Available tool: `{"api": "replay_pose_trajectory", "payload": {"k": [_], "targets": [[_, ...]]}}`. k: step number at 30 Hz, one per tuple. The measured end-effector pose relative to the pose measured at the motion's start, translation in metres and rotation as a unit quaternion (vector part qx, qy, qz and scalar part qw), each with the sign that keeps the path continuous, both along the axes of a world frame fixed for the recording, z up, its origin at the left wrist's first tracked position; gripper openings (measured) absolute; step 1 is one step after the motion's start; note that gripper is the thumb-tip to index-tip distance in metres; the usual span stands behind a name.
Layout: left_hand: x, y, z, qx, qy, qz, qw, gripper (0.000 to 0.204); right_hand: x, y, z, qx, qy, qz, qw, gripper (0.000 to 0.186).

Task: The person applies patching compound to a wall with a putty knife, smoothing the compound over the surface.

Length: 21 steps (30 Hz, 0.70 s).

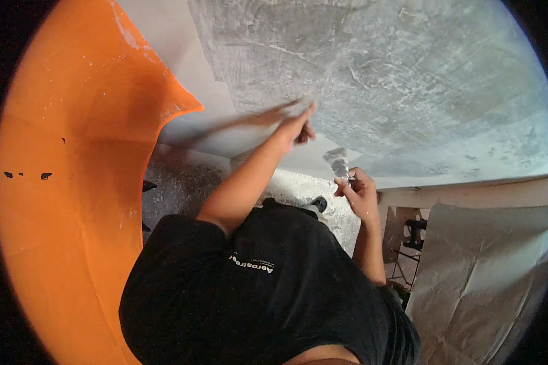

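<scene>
My right hand point(359, 196) grips a small putty knife point(337, 161) by its lower end. The blade points up and carries grey-white smears. My left hand point(296, 129) is raised at the grey, streaky wall surface point(298, 48), its index finger stretched toward it and the other fingers curled. Motion smears this hand. A pale blur lies by the fingertip, and I cannot make out whether anything is held or whether the finger touches the wall. The arm's shadow falls beside it, across a smoother pale strip point(186, 58).
A large orange curved panel point(97, 182) with white specks fills the left side. Below the hands is a speckled floor point(179, 182). At the lower right hangs a creased grey-brown sheet point(481, 274), and beside it stands a dark metal frame point(406, 261).
</scene>
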State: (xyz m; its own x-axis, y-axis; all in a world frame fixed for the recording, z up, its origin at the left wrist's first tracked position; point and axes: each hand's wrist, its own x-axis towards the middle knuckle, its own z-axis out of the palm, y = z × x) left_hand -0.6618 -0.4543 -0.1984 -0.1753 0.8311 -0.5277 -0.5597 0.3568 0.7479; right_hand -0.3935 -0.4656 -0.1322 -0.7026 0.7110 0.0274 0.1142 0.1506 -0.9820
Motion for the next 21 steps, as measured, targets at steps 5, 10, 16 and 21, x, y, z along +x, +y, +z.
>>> {"api": "replay_pose_trajectory", "payload": {"k": [5,10,16,21], "targets": [[0.031,-0.079,-0.011,0.025,-0.033,-0.024,0.999,0.039,-0.013,-0.007,0.011,-0.201,0.022,0.014,0.979,0.017],[0.003,-0.105,-0.030,0.006,0.052,0.187,0.981,0.035,-0.018,0.013,-0.014,-0.153,0.016,0.080,0.985,0.022],[0.004,-0.102,0.006,-0.046,0.261,0.230,0.936,0.026,-0.037,0.042,-0.013,-0.193,-0.002,0.134,0.972,0.031],[0.024,-0.101,0.021,-0.012,0.269,0.244,0.932,0.031,-0.069,0.048,-0.020,-0.222,0.057,0.204,0.952,0.030]]}}
